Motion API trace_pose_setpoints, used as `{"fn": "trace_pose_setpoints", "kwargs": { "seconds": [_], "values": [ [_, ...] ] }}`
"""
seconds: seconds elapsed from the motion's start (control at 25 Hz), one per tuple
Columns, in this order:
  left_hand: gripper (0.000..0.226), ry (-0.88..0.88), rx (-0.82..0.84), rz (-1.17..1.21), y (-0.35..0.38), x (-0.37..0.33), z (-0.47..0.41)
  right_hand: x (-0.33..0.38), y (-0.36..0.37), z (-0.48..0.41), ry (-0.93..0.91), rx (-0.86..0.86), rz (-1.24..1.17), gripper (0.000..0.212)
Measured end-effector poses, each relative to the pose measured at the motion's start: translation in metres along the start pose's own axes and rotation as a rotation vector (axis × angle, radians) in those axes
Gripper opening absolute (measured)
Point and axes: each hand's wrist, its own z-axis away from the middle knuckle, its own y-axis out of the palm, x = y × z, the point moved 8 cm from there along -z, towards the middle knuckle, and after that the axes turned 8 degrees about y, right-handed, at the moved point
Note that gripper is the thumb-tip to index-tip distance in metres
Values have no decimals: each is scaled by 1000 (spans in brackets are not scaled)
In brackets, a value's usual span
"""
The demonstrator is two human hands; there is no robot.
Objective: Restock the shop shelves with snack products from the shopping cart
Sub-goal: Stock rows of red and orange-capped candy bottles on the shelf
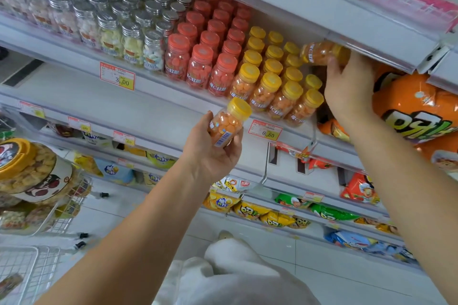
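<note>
My left hand (213, 153) grips a yellow-capped bottle of orange candy (229, 122), held tilted just below and in front of the shelf edge (173, 96). My right hand (347, 86) holds a second yellow-capped candy bottle (319, 53) on its side, up under the shelf above, over the back right of the yellow-capped bottle rows (275, 82). Those rows stand on the shelf beside rows of red-capped bottles (208, 47).
Silver-lidded jars (111, 15) fill the shelf's left. Orange snack bags (418, 111) hang at right. Lower shelves hold snack packets (250, 210). A wire shopping cart (62, 210) with a big yellow-lidded jar (27, 171) stands at left. Price tags (265, 130) line the edges.
</note>
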Motion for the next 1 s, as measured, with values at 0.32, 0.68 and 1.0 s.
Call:
{"fn": "trace_pose_setpoints", "kwargs": {
  "seconds": [0.32, 0.68, 1.0],
  "values": [
    [50, 79, 70, -14, 7, -11, 4, -14, 58, -59, 132, 308, -29, 35],
    [46, 112, 98, -17, 16, -11, 5, 36, 11, 21, -251, 214, -63, 31],
    [41, 266, 248, -186, 58, -25, 8, 47, 21, 49, -78, 480, -639, 21]
  ]
}}
